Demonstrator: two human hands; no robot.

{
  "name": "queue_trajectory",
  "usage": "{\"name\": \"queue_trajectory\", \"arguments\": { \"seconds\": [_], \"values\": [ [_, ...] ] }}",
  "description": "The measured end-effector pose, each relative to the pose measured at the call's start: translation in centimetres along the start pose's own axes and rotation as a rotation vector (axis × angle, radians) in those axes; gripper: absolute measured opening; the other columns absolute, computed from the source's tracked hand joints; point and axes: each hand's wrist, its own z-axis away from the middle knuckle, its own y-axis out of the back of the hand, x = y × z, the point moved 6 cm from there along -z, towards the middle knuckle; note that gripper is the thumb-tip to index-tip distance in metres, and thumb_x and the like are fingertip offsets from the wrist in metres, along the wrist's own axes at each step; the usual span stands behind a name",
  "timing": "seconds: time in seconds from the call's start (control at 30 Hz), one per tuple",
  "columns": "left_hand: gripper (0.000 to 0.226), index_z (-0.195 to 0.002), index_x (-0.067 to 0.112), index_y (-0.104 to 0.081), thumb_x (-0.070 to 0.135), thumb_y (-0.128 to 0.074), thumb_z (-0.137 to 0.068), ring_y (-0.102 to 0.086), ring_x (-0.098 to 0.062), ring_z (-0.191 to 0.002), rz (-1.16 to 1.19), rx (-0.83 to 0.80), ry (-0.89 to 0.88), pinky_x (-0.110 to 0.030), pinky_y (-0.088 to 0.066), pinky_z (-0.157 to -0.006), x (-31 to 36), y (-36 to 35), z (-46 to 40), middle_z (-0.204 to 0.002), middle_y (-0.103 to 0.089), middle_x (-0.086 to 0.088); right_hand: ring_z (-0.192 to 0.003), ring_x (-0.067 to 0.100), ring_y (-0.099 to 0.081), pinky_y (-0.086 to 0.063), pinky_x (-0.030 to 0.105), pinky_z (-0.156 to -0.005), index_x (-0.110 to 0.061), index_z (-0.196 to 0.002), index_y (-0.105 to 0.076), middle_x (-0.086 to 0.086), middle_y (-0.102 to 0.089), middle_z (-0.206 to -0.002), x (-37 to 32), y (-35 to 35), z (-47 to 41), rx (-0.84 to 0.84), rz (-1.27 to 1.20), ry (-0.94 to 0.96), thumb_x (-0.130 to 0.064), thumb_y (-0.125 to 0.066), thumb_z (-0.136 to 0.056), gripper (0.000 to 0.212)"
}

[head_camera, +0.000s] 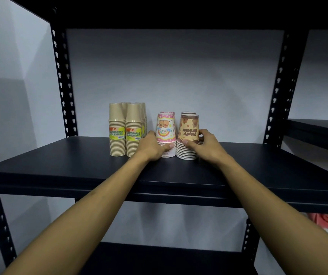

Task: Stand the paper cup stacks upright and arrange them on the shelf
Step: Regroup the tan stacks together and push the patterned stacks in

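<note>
The shelf (pixel 79 155) carries everything, and the tan cup stacks (pixel 126 130) make the fixed mark to steer by — four plain tan stacks in wrappers with yellow labels, all standing upright, rims down, at the left end of the group.

Just to the right of the tan cup stacks stands the pink cup stack (pixel 166 133), and right of that again the brown cup stack (pixel 187 135), each with a second stack of its own pattern showing close behind it. Both front stacks are upright — their long axis runs straight up from the shelf, mouths down — and a narrow gap shows between them.

Your left hand (pixel 153 147) sits between the tan cup stacks and the pink cup stack, fingers and thumb curled round the pink one low on its rims. Your right hand (pixel 203 144) is on the far side from the tan cup stacks, wrapped round the brown cup stack at the same low height. Each stack lies straight ahead of the hand that grips it, so neither arm needs to cross.

By my reading the standing-up is done; what is left is a sideways nudge toward the tan cup stacks to close the row.
</note>
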Motion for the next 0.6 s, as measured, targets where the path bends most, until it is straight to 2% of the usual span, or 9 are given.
{"name": "queue_trajectory", "arguments": {
  "seconds": [0.17,0.27,0.37,0.6],
  "values": [
    [0.08,-0.13,0.014,-0.053,0.057,-0.081,-0.069,-0.061,-0.025,-0.117,0.008,0.003,0.009,-0.04,-0.051,-0.097,0.1,-0.3,-0.1,-0.128,-0.065,-0.004,-0.106,0.013,-0.058,-0.048,0.033,-0.096,-0.014,-0.138,-0.044,0.002,-0.057,-0.133,0.3,0.2,-0.6,-0.015,-0.034,-0.011,-0.037,-0.075,-0.085,0.065],
    [0.082,-0.128,0.014,-0.054,0.061,-0.08,-0.066,-0.061,-0.026,-0.117,0.008,0.022,0.003,-0.042,-0.05,-0.098,0.0,-0.1,0.0,-0.127,-0.065,-0.005,-0.106,0.015,-0.061,-0.048,0.03,-0.092,-0.012,-0.136,-0.046,0.003,-0.059,-0.13,0.5,0.2,-0.9,-0.021,-0.088,-0.013,-0.033,-0.076,-0.084,0.064],
    [0.083,-0.127,0.015,-0.055,0.063,-0.078,-0.064,-0.061,-0.026,-0.117,-0.002,0.019,-0.003,-0.042,-0.051,-0.097,0.1,-0.1,0.2,-0.126,-0.066,-0.004,-0.11,0.017,-0.062,-0.05,0.032,-0.095,-0.012,-0.137,-0.045,0.006,-0.059,-0.132,0.8,0.2,-1.1,-0.036,-0.108,-0.027,-0.031,-0.076,-0.085,0.063],
    [0.077,-0.128,0.012,-0.051,0.055,-0.08,-0.071,-0.06,-0.026,-0.117,-0.001,0.026,-0.006,-0.036,-0.05,-0.093,0.4,0.0,0.5,-0.128,-0.063,-0.006,-0.104,0.015,-0.06,-0.048,0.028,-0.089,-0.01,-0.137,-0.045,0.006,-0.059,-0.131,0.5,0.2,-1.1,-0.027,-0.061,0.006,-0.034,-0.076,-0.084,0.066]
  ]
}}
